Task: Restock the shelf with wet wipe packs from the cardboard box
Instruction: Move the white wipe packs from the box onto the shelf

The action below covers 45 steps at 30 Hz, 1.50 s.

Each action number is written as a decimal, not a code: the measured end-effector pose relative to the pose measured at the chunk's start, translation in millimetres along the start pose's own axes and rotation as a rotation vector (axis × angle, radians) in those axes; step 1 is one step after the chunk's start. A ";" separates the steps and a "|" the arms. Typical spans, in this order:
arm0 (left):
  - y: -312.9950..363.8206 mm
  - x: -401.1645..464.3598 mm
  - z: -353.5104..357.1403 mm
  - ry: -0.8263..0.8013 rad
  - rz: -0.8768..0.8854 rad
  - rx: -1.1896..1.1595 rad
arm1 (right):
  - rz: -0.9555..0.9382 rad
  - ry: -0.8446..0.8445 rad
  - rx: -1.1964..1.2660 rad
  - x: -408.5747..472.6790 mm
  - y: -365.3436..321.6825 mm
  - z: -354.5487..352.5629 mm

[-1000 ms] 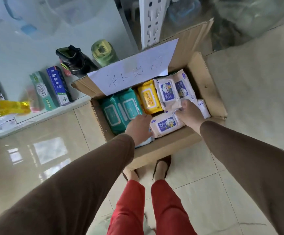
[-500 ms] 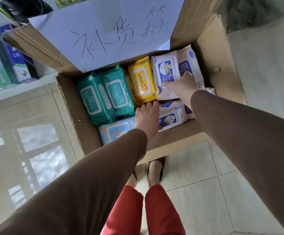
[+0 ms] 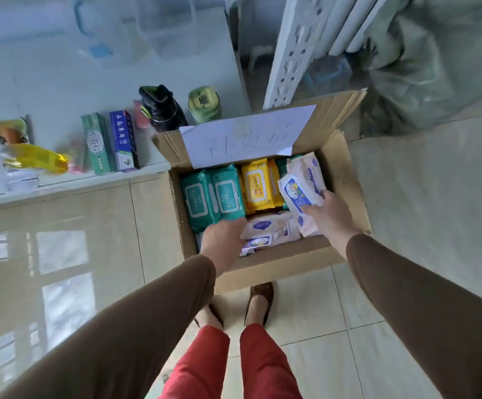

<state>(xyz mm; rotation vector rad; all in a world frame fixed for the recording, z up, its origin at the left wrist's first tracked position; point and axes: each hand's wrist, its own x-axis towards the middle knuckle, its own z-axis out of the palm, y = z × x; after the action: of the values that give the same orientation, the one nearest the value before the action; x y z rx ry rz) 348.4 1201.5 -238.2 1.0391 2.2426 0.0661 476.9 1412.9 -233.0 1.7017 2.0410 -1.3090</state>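
box: we see the cardboard box (image 3: 346, 174) open on the tiled floor (image 3: 406, 197), just beside the low shelf (image 3: 69, 182).
right hand: our right hand (image 3: 330, 210) is closed around a white pack (image 3: 298, 192), tilted up at the box's right side.
left hand: our left hand (image 3: 222, 246) lies palm down on another white pack (image 3: 265, 230) at the near wall; we cannot tell whether it grips.
other packs: two teal packs (image 3: 212, 197) and a yellow pack (image 3: 258, 184) stand side by side in the box.
flap: a paper sign (image 3: 248, 133) is on it.
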 end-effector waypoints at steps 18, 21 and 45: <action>-356.0 -316.5 -367.5 0.448 -0.120 -0.181 | -0.475 -0.173 0.264 -353.1 -398.6 141.4; -417.2 -349.1 -415.3 0.509 -0.151 -0.186 | -0.587 -0.196 0.267 -381.2 -465.4 176.1; -853.9 -293.6 -714.6 0.619 -0.370 -0.117 | -0.735 -0.489 0.370 -326.8 -958.3 465.6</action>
<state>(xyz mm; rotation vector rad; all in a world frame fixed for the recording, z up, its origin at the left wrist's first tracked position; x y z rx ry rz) -496.8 568.6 221.2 0.5683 2.9106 0.4002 -420.9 893.4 174.6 0.5635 2.2608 -2.1557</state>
